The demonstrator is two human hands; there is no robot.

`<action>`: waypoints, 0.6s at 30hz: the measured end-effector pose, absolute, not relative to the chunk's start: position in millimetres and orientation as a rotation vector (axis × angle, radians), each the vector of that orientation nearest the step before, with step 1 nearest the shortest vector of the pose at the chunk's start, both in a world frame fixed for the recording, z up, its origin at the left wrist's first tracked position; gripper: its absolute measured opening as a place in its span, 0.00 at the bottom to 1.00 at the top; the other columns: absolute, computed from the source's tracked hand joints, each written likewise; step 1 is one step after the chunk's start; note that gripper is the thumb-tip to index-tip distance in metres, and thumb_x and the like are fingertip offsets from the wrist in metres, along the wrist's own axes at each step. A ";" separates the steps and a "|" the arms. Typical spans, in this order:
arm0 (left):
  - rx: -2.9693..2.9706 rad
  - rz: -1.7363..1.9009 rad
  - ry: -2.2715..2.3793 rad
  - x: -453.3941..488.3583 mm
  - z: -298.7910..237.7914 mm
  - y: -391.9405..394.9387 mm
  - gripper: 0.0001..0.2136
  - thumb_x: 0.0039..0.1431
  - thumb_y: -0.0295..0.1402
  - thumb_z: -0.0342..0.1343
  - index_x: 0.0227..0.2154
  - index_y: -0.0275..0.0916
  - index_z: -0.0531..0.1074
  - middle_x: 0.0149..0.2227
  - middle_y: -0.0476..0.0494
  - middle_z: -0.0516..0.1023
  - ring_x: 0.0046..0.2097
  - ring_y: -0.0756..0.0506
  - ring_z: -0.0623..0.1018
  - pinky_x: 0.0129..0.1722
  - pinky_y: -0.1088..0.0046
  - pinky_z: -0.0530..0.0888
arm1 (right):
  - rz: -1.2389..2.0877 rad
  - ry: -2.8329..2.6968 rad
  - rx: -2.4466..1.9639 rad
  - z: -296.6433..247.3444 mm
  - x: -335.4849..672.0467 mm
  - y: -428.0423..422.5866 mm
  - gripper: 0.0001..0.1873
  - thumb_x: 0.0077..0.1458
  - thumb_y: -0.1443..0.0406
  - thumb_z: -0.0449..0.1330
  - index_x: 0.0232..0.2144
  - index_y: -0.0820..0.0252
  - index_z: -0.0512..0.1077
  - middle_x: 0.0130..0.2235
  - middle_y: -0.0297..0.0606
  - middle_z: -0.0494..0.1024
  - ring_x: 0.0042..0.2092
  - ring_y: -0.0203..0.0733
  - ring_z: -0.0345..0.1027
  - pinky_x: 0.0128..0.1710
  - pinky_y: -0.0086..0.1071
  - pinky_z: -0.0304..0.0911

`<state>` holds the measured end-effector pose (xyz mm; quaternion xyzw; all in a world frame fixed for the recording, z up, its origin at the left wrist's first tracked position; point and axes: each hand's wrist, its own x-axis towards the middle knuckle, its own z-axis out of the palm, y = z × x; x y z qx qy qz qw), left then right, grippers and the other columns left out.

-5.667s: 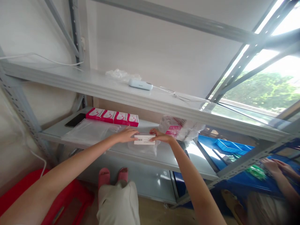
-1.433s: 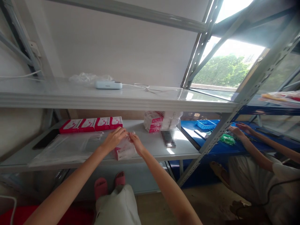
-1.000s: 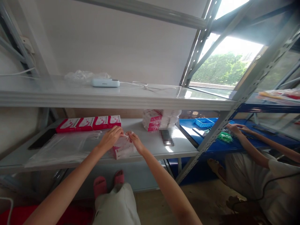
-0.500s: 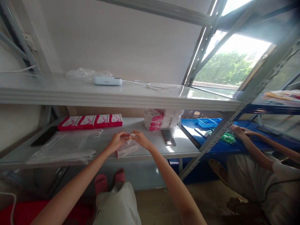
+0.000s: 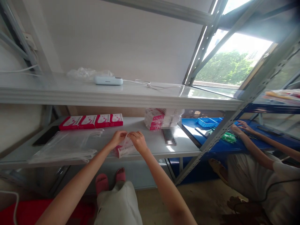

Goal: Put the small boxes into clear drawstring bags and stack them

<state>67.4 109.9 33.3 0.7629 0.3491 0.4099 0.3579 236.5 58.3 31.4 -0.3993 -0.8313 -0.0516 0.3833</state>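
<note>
Both my hands pinch the gathered top of a clear plastic bag (image 5: pixel 128 147) near the shelf's front edge. Inside the bag rests a pink and white box (image 5: pixel 120 152), lying on the shelf. My left hand (image 5: pixel 119 137) is closed on the left side of the bag's mouth. On the right side, my right hand (image 5: pixel 138 140) has its fingers closed on the same plastic and partly hides the bag. Left of my hands lies a stack of flat clear bags (image 5: pixel 65 145). A row of several pink and white boxes (image 5: pixel 102 121) stands behind it.
Bagged pink boxes (image 5: pixel 153 119) stand at the back right, by a blurred dark item (image 5: pixel 168 136). An upper shelf (image 5: pixel 140 101) runs above my hands, carrying a white device (image 5: pixel 108 80). At a blue table (image 5: pixel 220 147) on the right, another person's hands (image 5: pixel 240 127) work near blue trays (image 5: pixel 207 122).
My hands have drawn slightly apart, and the bag's top, bunched before, is now stretched upward between them. The other person's far hand has lifted a little.
</note>
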 end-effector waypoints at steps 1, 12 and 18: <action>2.012 1.104 0.933 65.6 35.6 108.3 0.05 0.49 0.30 0.55 0.24 0.35 0.74 0.30 0.42 0.77 0.35 0.43 0.76 0.39 0.64 0.73 | -0.124 -2.081 -1.039 29.5 236.3 57.6 0.14 0.62 0.70 0.52 0.43 0.56 0.76 0.43 0.42 0.78 0.43 0.42 0.68 0.44 0.36 0.54; 2.655 1.085 1.584 7.7 10.4 112.0 0.13 0.57 0.24 0.49 0.28 0.42 0.78 0.40 0.43 0.74 0.41 0.43 0.73 0.52 0.59 0.63 | -0.121 -1.582 -1.373 -18.4 231.2 -12.9 0.16 0.57 0.72 0.53 0.32 0.48 0.79 0.37 0.36 0.77 0.48 0.46 0.62 0.56 0.48 0.39; 2.585 1.010 1.567 9.6 -1.3 121.6 0.11 0.58 0.26 0.49 0.28 0.41 0.77 0.41 0.44 0.73 0.42 0.44 0.73 0.50 0.62 0.65 | -0.122 -1.619 -1.294 -35.8 226.4 -21.7 0.14 0.58 0.69 0.54 0.32 0.47 0.78 0.37 0.36 0.76 0.44 0.45 0.64 0.54 0.46 0.44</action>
